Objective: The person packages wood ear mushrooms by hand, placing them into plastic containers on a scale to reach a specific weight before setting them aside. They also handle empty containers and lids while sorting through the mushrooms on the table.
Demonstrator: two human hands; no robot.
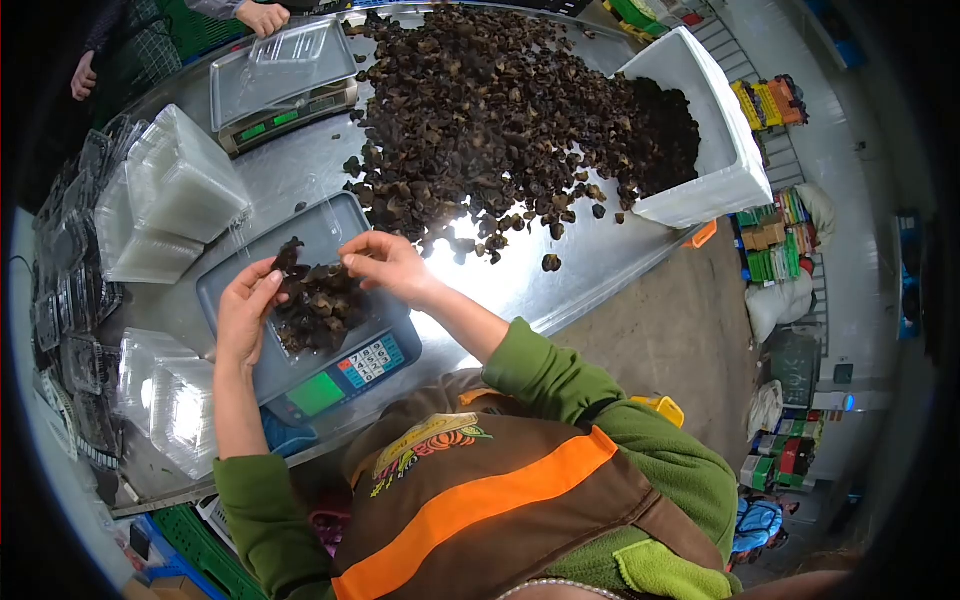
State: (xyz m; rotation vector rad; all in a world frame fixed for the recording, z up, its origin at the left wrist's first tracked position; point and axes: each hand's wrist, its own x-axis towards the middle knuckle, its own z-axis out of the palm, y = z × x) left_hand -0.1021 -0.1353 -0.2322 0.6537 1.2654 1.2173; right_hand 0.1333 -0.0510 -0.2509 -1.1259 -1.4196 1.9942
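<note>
A grey digital scale (403, 330) with a lit green display stands in front of me on the metal table. On its platform sits a clear plastic tray holding a heap of dark brown mushrooms (322, 308). My left hand (246, 305) is at the heap's left side, thumb and fingers closed on a dark mushroom (289, 257) raised above the others. Across from it, my right hand (388, 266) hovers over the heap's upper right edge with thumb and fingertips pinched together. Whatever is between those fingertips is too small to make out.
Loose mushrooms (480, 110) spread across the metal table (560, 265) from a tipped white box (725, 150). Stacked clear containers (180, 180) and more clear trays (170, 390) stand at left. Behind is a second scale (285, 75), with another person's hand (263, 17) at its tray.
</note>
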